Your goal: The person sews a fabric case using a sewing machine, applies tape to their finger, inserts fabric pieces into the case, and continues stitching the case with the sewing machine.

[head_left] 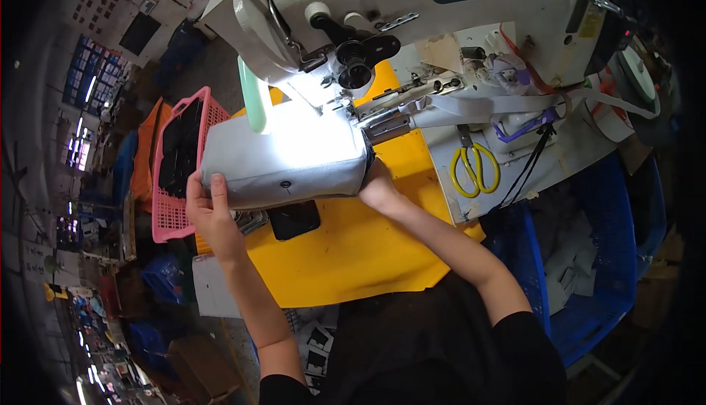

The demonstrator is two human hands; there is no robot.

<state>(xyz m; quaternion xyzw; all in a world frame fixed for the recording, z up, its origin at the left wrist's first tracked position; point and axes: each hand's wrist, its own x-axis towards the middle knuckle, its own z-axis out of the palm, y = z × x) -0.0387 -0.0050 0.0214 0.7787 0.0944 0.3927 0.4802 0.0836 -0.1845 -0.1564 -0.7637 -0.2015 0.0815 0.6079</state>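
A light grey, box-shaped fabric bag (250, 159) lies under the head of the sewing machine (412, 8), its top washed out by the lamp. A small dark round mark (286, 184) shows on its near side. My left hand (215, 210) grips the bag's left end, thumb on top and fingers round the edge. At the dark-edged right end, my right hand (378, 187) touches the bag; its fingers are hidden behind or inside it. The needle area is lost in glare.
Yellow sheeting (346, 265) covers the work surface, with a black flat item (295, 220) on it. Yellow-handled scissors (474, 170) and a grey strap (478, 107) lie right. A pink basket (170, 217) holds black pieces; a blue bin (588, 324) stands right.
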